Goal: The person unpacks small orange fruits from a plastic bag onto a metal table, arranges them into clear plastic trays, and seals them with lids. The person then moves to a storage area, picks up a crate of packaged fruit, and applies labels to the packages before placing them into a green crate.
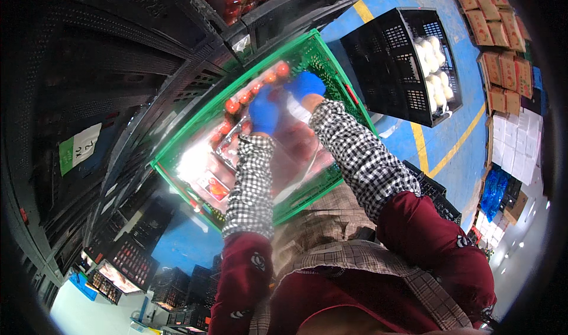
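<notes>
A green plastic crate [266, 222] stands before me, lined with clear plastic film [293, 148]. Inside lie clear packs of tomatoes [233, 106], some under the film. My left hand [263, 113], in a blue glove, is over the middle of the crate beside the row of tomatoes; its fingers are blurred. My right hand [306, 85], also gloved in blue, is near the crate's far right corner, at the edge of something white, perhaps paper or film. Whether either hand grips anything is not plain.
Stacked black plastic crates [124, 51] rise along the left, one with a green and white label [80, 148]. At the right a black crate [386, 64] holds wrapped white produce [430, 60]. Cardboard boxes [506, 77] are stacked farther right, beyond a blue floor with yellow lines [457, 140].
</notes>
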Tool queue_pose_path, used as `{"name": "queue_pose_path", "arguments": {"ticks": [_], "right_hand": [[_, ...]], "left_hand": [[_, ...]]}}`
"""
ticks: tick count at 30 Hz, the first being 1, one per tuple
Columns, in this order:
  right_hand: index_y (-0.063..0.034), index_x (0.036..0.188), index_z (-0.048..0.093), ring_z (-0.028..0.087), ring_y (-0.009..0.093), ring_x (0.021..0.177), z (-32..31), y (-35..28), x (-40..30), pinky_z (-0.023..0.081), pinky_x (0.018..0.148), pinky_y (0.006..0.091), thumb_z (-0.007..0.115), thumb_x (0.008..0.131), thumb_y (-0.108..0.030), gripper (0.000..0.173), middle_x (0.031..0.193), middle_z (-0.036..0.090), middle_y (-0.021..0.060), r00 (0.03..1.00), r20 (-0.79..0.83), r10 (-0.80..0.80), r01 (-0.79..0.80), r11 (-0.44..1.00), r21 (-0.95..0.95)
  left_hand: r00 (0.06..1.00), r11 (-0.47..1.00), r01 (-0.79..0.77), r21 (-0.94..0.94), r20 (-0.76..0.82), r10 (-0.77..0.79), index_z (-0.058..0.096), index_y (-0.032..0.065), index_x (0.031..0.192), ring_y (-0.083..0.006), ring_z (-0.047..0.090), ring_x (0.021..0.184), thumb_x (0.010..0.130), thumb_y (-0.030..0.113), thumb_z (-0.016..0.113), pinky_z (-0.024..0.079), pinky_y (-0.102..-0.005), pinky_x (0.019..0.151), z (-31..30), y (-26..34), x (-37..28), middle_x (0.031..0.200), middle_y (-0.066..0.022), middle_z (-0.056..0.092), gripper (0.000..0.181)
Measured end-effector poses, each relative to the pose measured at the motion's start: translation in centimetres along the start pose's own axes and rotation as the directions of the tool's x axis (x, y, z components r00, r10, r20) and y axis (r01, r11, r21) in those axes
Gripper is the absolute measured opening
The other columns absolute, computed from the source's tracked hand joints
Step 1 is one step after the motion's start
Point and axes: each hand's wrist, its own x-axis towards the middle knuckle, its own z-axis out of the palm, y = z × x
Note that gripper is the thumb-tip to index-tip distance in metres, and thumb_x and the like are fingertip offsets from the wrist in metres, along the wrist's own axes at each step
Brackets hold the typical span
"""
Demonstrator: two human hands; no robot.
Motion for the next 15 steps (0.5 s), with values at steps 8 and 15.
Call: {"name": "queue_pose_path", "arguments": {"ticks": [8, 15], "right_hand": [[-0.0086, 0.098, 0.075, 0.069, 0.033, 0.096, 0.3, -0.4, 0.2, 0.056, 0.081, 0.0421, 0.068, 0.079, -0.053, 0.049, 0.104, 0.071, 0.0172, 1.0, -0.017, 0.011, -0.012, 0.999, -0.049], [-0.0086, 0.109, 0.071, 0.069, 0.033, 0.086, -3.6, 5.2, -2.9, 0.055, 0.077, 0.0414, 0.071, 0.079, -0.053, 0.054, 0.104, 0.071, 0.0159, 0.967, 0.181, -0.179, 0.108, 0.932, 0.346]], "left_hand": [[0.96, 0.999, -0.052, -0.006, 0.277, 0.052, 0.054, 0.0137, 0.137, -0.0356, 0.067, 0.098, 0.09, 0.006, 0.052, 0.052, -0.0403, 0.087, 2.9, -2.0, -0.5, 0.108, -0.0185, 0.069, 0.048], [0.944, 0.972, 0.055, -0.228, 0.329, 0.023, 0.062, 0.0086, 0.125, -0.0323, 0.065, 0.101, 0.091, 0.015, 0.058, 0.052, -0.0401, 0.086, 1.0, -0.5, -0.2, 0.11, -0.0219, 0.066, 0.035]]}}
